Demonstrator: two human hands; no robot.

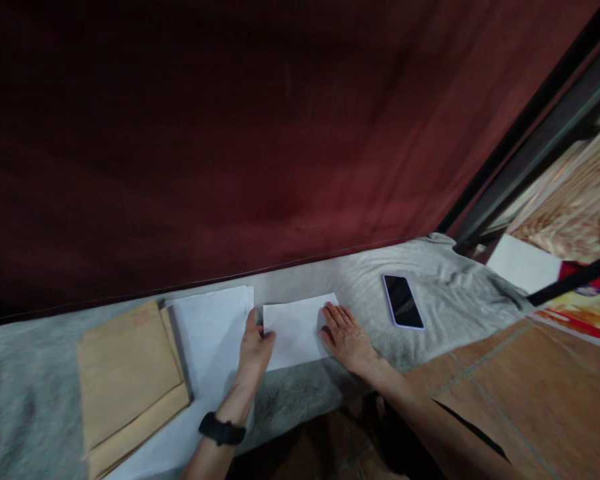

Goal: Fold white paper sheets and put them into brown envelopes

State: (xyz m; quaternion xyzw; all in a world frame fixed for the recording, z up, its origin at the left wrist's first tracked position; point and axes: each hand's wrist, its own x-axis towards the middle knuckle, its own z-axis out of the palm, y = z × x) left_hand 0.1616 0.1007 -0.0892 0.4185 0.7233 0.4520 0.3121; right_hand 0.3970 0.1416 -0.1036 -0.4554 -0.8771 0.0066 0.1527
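Nearest to the camera, a black wristband (pixel 222 430) is sitting around my left wrist (pixel 236 405), close to the lower edge of the view. Before me, a small white sheet of paper (pixel 295 333) is lying flat on the grey cloth (pixel 325 270), between my left hand (pixel 253 347) and my right hand (pixel 353 339). It is looking light and thin to me, so I am judging that it will be bending easily, creasing under a hard push and perhaps sliding a little on the cloth. Whether it is one layer or folded, I cannot tell. For taking hold, I am thinking that its short side edges are the suitable places, with a soft pinch and not a strong squeeze.

At the right end, my right fingers (pixel 336 315) are lying nearly straight and close together on the paper, with the thumb standing apart; they are pinching nothing. At the left end, my thumb and forefinger are standing apart, and the thumb tip is reaching the edge of the paper. My other left fingers are mostly hiding, so I cannot tell if they are pinching that edge. Just beside this hand, larger white sheets (pixel 213 327) are lying, partly under brown envelopes (pixel 130 367).
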